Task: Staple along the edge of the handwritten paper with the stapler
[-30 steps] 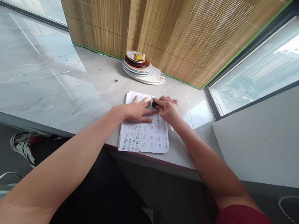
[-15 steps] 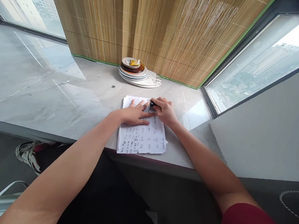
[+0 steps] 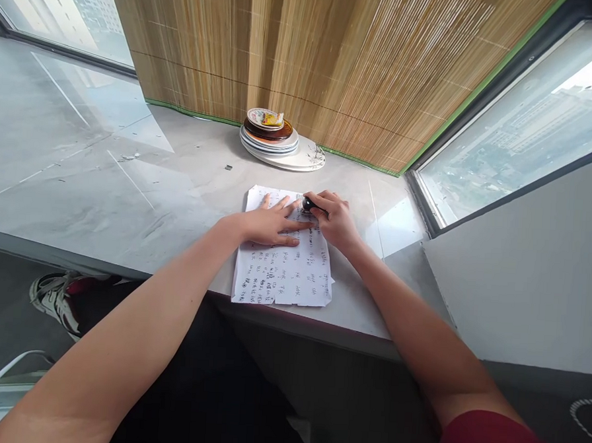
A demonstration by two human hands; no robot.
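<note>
A stack of white handwritten paper (image 3: 283, 274) with ragged edges lies on the grey stone sill near its front edge. My left hand (image 3: 273, 223) lies flat on the upper part of the paper, fingers spread and pressing it down. At the paper's upper right, my right hand (image 3: 336, 217) is closed around a small glossy black tool (image 3: 307, 204) that looks like a stapler. Its rounded end points left, just beyond the left fingertips. Most of the tool is hidden under the fingers, so I cannot tell whether it grips the paper.
Behind the paper stands a stack of plates (image 3: 280, 151) with a small yellow packet (image 3: 272, 119) on top. A tiny dark grey piece (image 3: 228, 168) lies left of them, with small bits (image 3: 131, 156) farther left. A bamboo blind (image 3: 304, 57) hangs behind; a white wall (image 3: 526, 280) rises at right.
The whole view has shifted slightly. Both hands keep nearly the same places on the paper, and the black tool is still in the right hand.
</note>
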